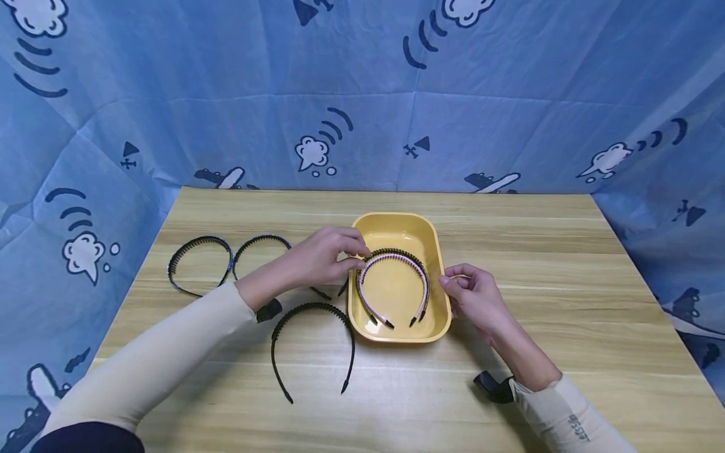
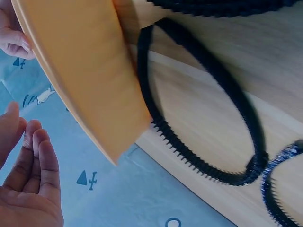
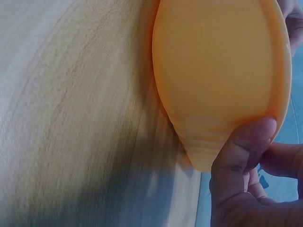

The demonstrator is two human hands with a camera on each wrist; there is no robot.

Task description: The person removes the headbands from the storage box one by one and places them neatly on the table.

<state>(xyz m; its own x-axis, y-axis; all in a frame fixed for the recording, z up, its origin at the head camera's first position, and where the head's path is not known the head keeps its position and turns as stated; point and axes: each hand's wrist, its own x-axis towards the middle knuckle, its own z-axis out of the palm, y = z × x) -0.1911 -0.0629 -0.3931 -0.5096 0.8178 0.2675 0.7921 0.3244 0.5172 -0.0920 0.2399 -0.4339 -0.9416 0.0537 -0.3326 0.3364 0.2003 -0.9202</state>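
Observation:
A yellow plastic tray [image 1: 399, 340] holds toothed hair headbands: a pink one [image 1: 369, 277] and a black one [image 1: 420, 261] beside it. My left hand [image 1: 334, 255] reaches over the tray's left rim, its thumb and fingertips by the headbands. In the left wrist view, the left hand's fingers [image 2: 40, 161] look nearly straight, with no headband visible between them. On the right side, my right hand [image 1: 472, 296] grips the tray's rim between thumb and fingers. The right wrist view shows the right thumb [image 3: 255, 135] pressing the outer wall.
In front of the tray's left side lies a black headband [image 1: 311, 306]. Another dark headband [image 1: 263, 238], partly hidden by my left arm, and a glittery headband [image 1: 170, 267] lie farther left. Blue printed cloth [image 1: 362, 75] hangs behind the wooden table [image 1: 566, 283].

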